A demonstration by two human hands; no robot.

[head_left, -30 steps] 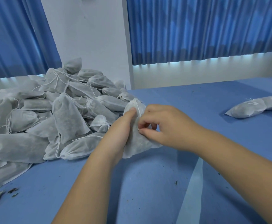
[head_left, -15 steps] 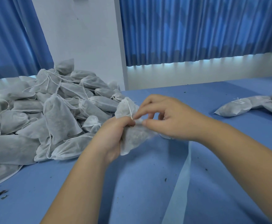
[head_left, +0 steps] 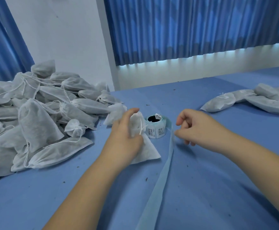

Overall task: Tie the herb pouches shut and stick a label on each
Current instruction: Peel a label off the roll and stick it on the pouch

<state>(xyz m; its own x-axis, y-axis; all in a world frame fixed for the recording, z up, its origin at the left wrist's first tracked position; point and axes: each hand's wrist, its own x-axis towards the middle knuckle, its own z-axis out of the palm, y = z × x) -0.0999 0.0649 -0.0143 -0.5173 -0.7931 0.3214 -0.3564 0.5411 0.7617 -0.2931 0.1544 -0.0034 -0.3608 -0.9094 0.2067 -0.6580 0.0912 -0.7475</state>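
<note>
Your left grip (head_left: 124, 136) is closed round the white non-woven drawstring herb pouch (head_left: 147, 151). The pouch rests on the blue table (head_left: 218, 180), neck uppermost, just beside the small roll of printed labels (head_left: 155, 128). Your right grip (head_left: 196, 128) holds nothing, its fingers loosely curled and its tips near the pale backing strip (head_left: 160, 176) trailing from the roll. A heap of white pouches (head_left: 36, 113) lies at left, and the labelled pouches (head_left: 226, 102) lie at far right.
</note>
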